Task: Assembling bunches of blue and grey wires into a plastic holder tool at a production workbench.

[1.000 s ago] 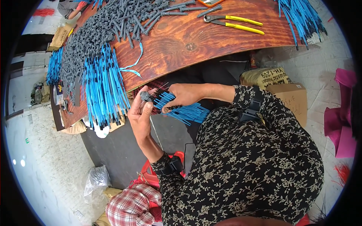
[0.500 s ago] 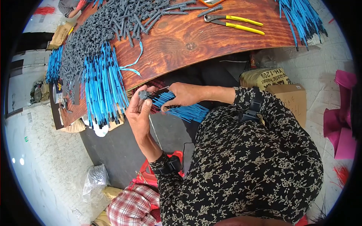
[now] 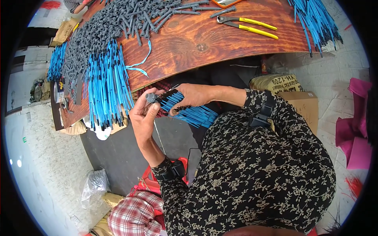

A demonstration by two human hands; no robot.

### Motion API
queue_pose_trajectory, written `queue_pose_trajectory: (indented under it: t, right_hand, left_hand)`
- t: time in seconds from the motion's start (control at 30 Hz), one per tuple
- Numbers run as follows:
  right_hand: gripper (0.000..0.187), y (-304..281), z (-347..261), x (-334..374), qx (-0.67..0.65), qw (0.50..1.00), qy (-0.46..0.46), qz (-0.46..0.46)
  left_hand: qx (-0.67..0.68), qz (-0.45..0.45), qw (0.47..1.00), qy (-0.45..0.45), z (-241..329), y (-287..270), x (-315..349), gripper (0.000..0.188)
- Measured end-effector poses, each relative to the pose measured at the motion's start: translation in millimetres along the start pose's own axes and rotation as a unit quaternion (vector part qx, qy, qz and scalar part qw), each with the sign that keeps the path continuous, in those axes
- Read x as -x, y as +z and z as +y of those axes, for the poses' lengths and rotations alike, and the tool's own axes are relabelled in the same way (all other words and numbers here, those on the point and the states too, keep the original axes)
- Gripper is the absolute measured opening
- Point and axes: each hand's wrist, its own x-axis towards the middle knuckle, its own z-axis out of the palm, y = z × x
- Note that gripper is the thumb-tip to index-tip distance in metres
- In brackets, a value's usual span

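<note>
Just off the tabletop's [image 3: 185, 47] near edge, the left hand [image 3: 142, 121] pinches a grey fitting [image 3: 151, 98] between thumb and fingers; beside it, the right hand [image 3: 193, 95] grips blue rods [image 3: 202, 115] near their dark ends, probably so the bundle stays together, tips toward the fitting.

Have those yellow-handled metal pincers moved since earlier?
No. The yellow-handled metal pincers keep their place up and right of the dark round knot in the brown wooden tabletop.

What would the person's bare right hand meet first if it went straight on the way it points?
Probably the grey plastic fitting held in the bare left hand: the right hand, holding thin blue black-tipped rods, points leftward at it. Depth is unclear, though.
</note>
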Motion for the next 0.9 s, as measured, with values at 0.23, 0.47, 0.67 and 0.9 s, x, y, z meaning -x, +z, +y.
queue_pose_trajectory:
  t: [0.23,0.47,0.67,0.9]
  right_hand:
    - [0.023,-1.8,-5.8,1.2,0.013,0.999,0.032,-0.028]
    - [0.024,-8.1,7.9,-9.0,-0.036,0.996,-0.001,-0.078]
    - [0.027,-3.6,5.0,-5.6,-0.059,0.995,-0.063,-0.044]
    - [0.034,-9.0,11.5,-9.0,-0.019,0.996,-0.026,-0.088]
  left_hand:
    - [0.011,-0.034,0.999,0.004,-1.2,-5.4,-1.0,0.049]
    - [0.023,-0.038,0.999,-0.014,-6.8,-6.8,0.1,0.054]
    - [0.023,-0.007,1.000,-0.009,-11.7,0.1,-3.7,0.055]
    - [-0.003,-0.033,0.999,-0.018,-10.7,-5.8,-2.0,0.056]
